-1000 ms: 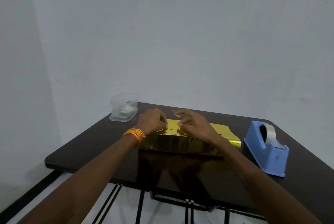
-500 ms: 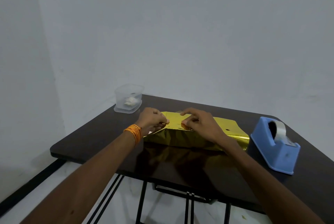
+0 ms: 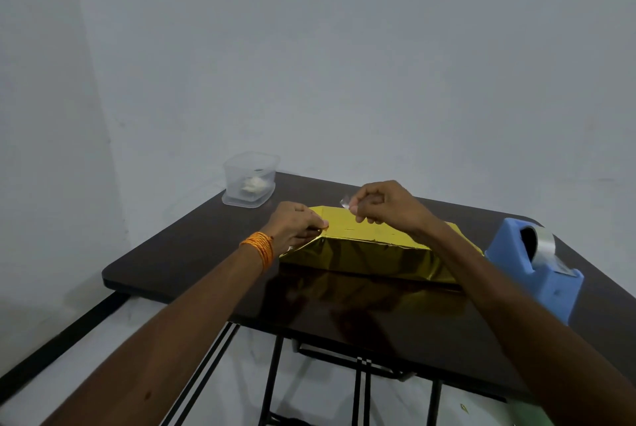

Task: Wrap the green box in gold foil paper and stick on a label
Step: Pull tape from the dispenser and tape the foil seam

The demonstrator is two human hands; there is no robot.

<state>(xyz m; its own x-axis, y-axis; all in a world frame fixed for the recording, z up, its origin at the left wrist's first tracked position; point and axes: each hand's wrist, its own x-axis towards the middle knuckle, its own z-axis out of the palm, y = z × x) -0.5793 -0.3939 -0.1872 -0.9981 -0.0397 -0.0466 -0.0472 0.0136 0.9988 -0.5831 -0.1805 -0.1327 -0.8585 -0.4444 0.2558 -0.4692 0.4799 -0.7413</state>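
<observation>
Gold foil paper (image 3: 375, 253) already covers the box on the dark counter (image 3: 213, 246). Left hand (image 3: 296, 228) pinches the end fold; right hand (image 3: 385, 203) grips a small clear tape piece (image 3: 344, 201) above it. Foil looks slippery and creases easily, so I'd hold it at the edges.

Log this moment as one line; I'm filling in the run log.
stage: taping foil seam | left hand: pinning foil on gold-wrapped box | right hand: pinching clear tape piece above box | tape dispenser: right | label: not seen
</observation>
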